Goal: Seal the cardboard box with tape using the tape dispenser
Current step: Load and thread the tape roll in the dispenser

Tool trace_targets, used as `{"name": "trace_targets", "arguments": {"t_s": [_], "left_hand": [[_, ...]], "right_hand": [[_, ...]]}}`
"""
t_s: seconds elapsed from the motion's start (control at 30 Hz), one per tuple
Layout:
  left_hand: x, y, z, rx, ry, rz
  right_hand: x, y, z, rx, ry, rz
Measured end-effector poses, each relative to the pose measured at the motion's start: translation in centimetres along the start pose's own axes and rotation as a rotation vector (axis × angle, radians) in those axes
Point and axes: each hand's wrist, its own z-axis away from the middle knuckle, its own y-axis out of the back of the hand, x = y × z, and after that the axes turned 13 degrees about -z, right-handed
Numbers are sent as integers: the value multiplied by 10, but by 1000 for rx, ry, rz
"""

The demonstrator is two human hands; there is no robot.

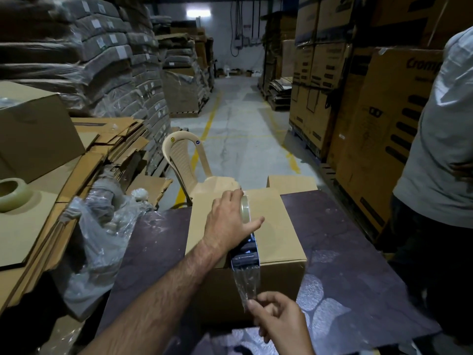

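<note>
A box sits on the dark table. The left hand grips the dispenser on the box top, fingers over its roll. The right hand pinches the clear tape (wrinkled), drawn down over the box's near face. A chair stands behind; another person stands at right

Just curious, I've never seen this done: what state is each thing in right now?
Box: flaps closed, on the table.
Dispenser: lying on the box top, left hand gripping it.
Tape: strip pulled down past the box's front edge, right hand pinching its end.
Spare roll: lying flat on cardboard, untouched.
</note>
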Motion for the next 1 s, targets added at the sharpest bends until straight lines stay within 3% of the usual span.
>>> {"name": "trace_targets", "arguments": {"t_s": [0.17,0.3,0.53,0.77,1.0], "left_hand": [[-5,-2,0,50,-37,-24],[-3,-3,1,66,-55,-10],[-2,-4,-1,59,-13,20],[3,-6,-14,16,-17,93],[-1,4,-38,-174,12,133]], "right_hand": [[7,11,12,-24,-81,-56],[-5,10,-6,-6,5,-127],[-31,-20,-27,-215,28,-107],[-20,-23,-25,-158,60,-86],[1,-31,-23,-71,180,3]]}}
